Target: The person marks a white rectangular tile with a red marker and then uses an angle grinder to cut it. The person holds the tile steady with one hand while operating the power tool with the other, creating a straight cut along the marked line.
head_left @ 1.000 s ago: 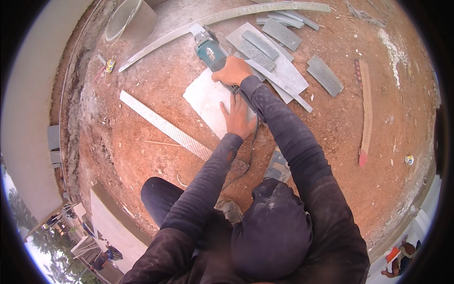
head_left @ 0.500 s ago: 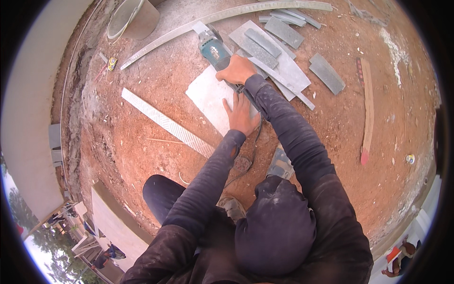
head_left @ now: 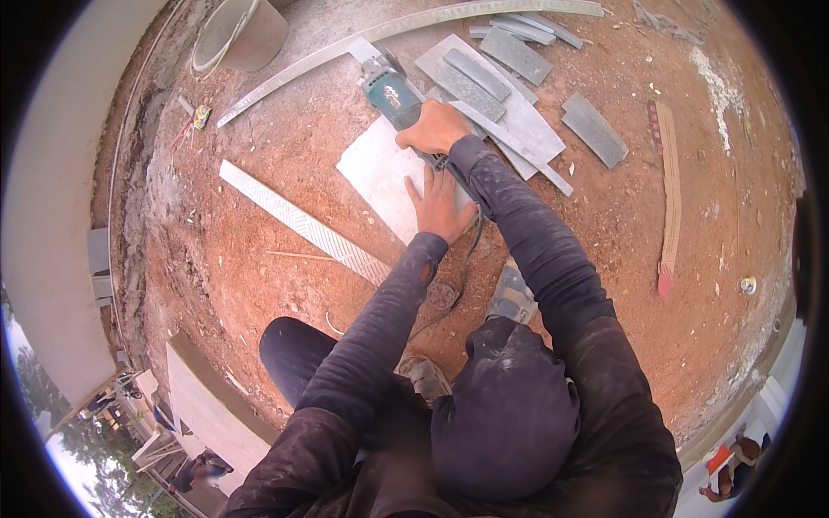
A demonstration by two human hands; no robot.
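My right hand (head_left: 434,129) is wrapped round the body of a teal and black angle grinder (head_left: 393,93). The grinder's head points away from me, over the far end of a pale tile (head_left: 370,166) on the ground. Just below the grinder, my left hand (head_left: 442,207) lies on the tile with its fingers spread. A dark power cord (head_left: 471,259) runs from the grinder back past my left wrist toward my feet. The grinder's body covers part of the tile, and whether its disc touches the tile cannot be made out.
Cut grey tiles (head_left: 516,56) and pale slabs (head_left: 527,129) lie beyond my right hand. A ridged white strip (head_left: 302,223) rests to the left. Farther off are a bucket (head_left: 259,39), a long curved pale strip (head_left: 311,72) and a wooden stick (head_left: 668,190). People are at the rim.
The whole view has shifted very slightly. Both hands and the grinder keep practically the same place on the tile.
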